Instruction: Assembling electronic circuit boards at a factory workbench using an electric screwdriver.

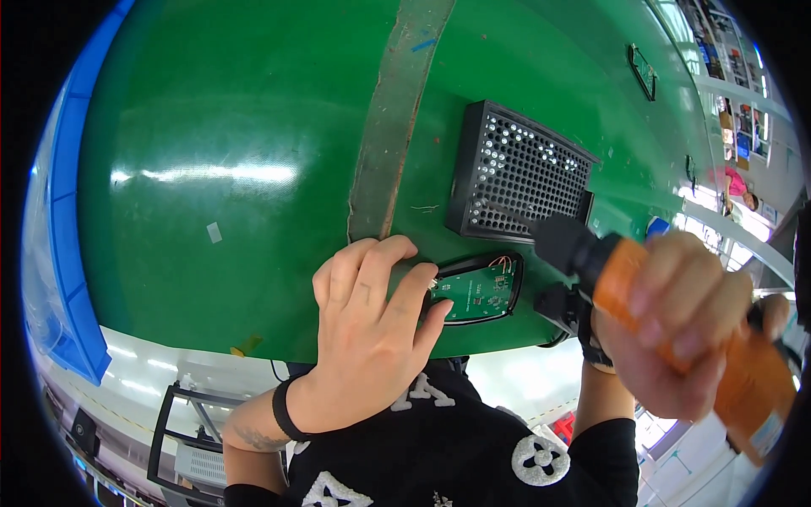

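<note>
My left hand [372, 308] lies at the near table edge, its thumb and index finger holding the left end of a black plastic housing. Inside that housing sits a green circuit board [475, 289] with thin reddish wires at its upper right. My right hand [676, 321] is wrapped round an orange electric screwdriver [621, 275] with a black nose. Its thin bit points left, over the lower part of a black screw tray [528, 182]. Small bright screws fill some of the tray's holes, mostly along the left and top. Whether the bit touches a screw I cannot tell.
A worn grey strip [393, 118] runs across the green table [253, 93]. Blue bins [72, 211] line the left edge. Another board [642, 72] lies at the far right. A black bracket-like object [557, 306] stands beside the housing. A person [742, 190] is in the distance.
</note>
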Demonstrator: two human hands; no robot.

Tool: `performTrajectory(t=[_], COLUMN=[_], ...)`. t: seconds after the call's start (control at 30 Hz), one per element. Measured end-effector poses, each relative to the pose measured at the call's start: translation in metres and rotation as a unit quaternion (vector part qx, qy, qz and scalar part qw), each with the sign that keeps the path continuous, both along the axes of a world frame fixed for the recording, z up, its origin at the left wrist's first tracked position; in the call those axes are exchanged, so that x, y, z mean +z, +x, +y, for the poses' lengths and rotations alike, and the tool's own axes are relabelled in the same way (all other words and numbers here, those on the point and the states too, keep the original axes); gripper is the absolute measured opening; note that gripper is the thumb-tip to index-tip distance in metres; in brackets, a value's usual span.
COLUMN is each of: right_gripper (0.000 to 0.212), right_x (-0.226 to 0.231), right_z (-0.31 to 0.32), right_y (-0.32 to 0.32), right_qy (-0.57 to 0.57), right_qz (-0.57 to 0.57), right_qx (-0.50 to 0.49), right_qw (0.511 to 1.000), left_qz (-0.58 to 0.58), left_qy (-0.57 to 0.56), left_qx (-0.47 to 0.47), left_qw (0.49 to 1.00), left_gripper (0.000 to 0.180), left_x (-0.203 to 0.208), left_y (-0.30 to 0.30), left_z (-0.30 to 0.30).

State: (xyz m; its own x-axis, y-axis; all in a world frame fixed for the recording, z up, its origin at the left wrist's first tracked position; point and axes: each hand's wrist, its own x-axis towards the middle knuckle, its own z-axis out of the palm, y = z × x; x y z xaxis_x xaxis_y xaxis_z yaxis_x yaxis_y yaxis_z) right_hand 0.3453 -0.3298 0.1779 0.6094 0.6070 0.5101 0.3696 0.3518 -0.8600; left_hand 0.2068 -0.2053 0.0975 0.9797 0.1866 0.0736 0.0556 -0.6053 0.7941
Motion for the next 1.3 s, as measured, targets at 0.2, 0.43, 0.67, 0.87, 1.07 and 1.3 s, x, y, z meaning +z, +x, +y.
performTrajectory(t=[0.2, 0.43, 0.67, 0.87, 1.07, 1.3], right_gripper=[0.045, 0.043, 0.045, 0.041, 0.042, 0.037], right_x=[0.001, -0.003, -0.010, -0.019, -0.002, -0.002], right_z=[-0.004, -0.011, -0.006, -0.001, -0.012, -0.006], right_y=[-0.045, -0.056, -0.053, -0.051, -0.051, -0.052], right_qy=[0.159, 0.080, 0.069, 0.153, 0.006, -0.013], right_qz=[0.002, 0.021, 0.004, -0.047, 0.032, 0.032], right_qx=[0.038, 0.089, 0.086, 0.046, 0.105, 0.119], right_qw=[0.987, 0.993, 0.994, 0.986, 0.994, 0.992], left_qz=[-0.008, -0.012, -0.018, -0.020, -0.016, -0.019], left_qy=[-0.020, -0.019, -0.003, -0.005, -0.009, -0.007], left_qx=[0.008, 0.013, -0.002, -0.003, -0.007, -0.005], left_qw=[1.000, 1.000, 1.000, 1.000, 1.000, 1.000], left_gripper=[0.037, 0.040, 0.038, 0.037, 0.037, 0.037], left_x=[-0.002, -0.001, -0.002, -0.001, -0.002, -0.003], left_y=[-0.002, -0.001, -0.002, -0.001, -0.002, -0.003], left_z=[0.002, 0.000, 0.001, 0.003, 0.002, 0.003])
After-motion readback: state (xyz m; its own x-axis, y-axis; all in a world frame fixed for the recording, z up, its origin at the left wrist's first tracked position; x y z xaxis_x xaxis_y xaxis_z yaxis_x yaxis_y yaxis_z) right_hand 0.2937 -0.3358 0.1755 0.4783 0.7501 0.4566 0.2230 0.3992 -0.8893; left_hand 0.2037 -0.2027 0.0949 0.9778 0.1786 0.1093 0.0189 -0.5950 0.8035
